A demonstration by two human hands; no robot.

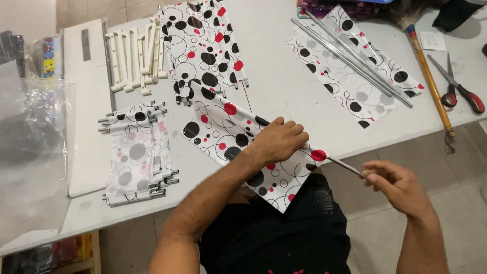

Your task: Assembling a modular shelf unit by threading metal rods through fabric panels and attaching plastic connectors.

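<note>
My left hand [278, 142] presses and grips a white fabric panel [228, 133] printed with black and red circles, lying over the table's front edge. My right hand [398, 185] pinches the end of a thin metal rod [345, 166] that enters the panel's hem near its right corner. The rod's other part is hidden inside the fabric.
The white table [284, 86] holds a stack of finished panels with rods [139, 152], white plastic connectors [136, 57], more printed fabric [205, 45], a panel with loose rods [355, 63], red-handled scissors [459, 91] and a wooden-handled brush [431, 81]. A clear plastic bag [30, 152] lies left.
</note>
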